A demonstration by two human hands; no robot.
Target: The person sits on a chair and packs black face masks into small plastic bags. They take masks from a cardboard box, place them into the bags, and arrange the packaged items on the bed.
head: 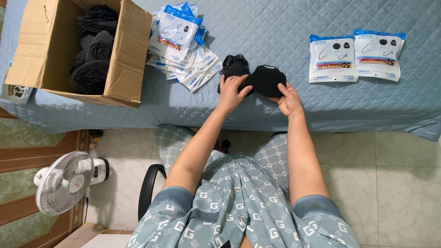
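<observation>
A small stack of black face masks [265, 79] lies on the blue quilted bed [285, 27] in front of me. My right hand [288, 98] grips its near right edge. My left hand [233, 89] rests on a second bunch of black masks [234, 66] just to the left, fingers pressing it. Both forearms reach out from my patterned blue clothing.
An open cardboard box [124, 55] full of black masks stands at the left on the bed. Beside it lies a pile of empty white-and-blue packets [181, 39]. Two filled packets [356, 56] lie at the right. A white fan [64, 183] stands on the tiled floor.
</observation>
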